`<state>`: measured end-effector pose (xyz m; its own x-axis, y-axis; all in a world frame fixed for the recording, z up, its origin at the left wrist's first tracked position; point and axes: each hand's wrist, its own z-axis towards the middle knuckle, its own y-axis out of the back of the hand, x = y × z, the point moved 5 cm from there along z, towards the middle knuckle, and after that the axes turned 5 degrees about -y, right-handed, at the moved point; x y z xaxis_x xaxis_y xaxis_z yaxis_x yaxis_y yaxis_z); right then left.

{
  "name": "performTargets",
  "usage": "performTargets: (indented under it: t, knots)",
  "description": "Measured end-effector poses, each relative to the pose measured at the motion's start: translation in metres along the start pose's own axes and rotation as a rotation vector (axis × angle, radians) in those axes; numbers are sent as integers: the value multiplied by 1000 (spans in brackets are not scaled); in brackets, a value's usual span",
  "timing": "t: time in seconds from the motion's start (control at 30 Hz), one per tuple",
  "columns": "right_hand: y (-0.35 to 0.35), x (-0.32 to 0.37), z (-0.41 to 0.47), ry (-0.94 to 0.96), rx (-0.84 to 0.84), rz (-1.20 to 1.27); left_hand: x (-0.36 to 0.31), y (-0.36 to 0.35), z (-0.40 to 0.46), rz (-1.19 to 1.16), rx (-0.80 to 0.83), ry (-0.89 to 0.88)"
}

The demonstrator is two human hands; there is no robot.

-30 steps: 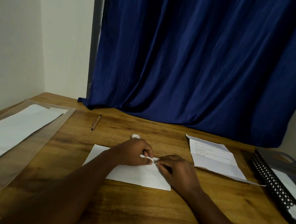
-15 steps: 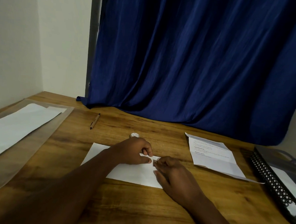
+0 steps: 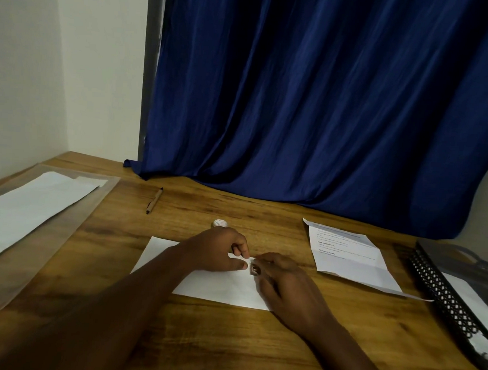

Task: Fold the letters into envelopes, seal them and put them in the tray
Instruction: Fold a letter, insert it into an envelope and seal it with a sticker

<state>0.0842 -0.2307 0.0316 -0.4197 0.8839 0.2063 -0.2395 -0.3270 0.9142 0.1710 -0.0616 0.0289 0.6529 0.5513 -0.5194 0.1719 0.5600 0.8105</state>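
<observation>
A white envelope [image 3: 220, 285] lies flat on the wooden table in front of me. My left hand [image 3: 216, 251] rests on its upper part, and thumb and forefinger pinch the envelope's top edge. My right hand [image 3: 283, 283] lies on the envelope's right end, fingers curled, pinching a small pale strip [image 3: 253, 266] right next to my left thumb. An unfolded printed letter [image 3: 349, 258] with fold creases lies to the right. The black mesh tray [image 3: 440, 291] stands at the right edge and holds white paper.
A small white round object [image 3: 219, 222] sits just behind my left hand. A brown pen [image 3: 154, 200] lies further back. A clear plastic sleeve [image 3: 74, 218] with white sheets covers the table's left side. A blue curtain hangs along the back.
My right hand has drawn a little to the right, its fingertips now curled on the small strip beside my left thumb. My left hand has stayed in place on the envelope.
</observation>
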Motion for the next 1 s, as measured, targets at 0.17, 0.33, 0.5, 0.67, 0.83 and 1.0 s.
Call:
performTargets:
  t: [0.17,0.33,0.5,0.67,0.83,1.0]
  knots:
    - [-13,-4,0,-33,130,-101,0,0,0,-13,-4,-8]
    - [-16,2,-14,-61,278,-73,0,0,-1,-15,-5,-6]
    - [-18,3,-18,-83,300,-55,-1,0,-1,4,-12,-11]
    - [-21,7,-20,-50,346,-80,0,0,-1,10,-3,11]
    - [-9,4,-21,-160,151,167,-5,1,-5,31,-12,-6]
    - [-5,-14,-21,-336,-5,447,-17,9,-9,17,-112,0]
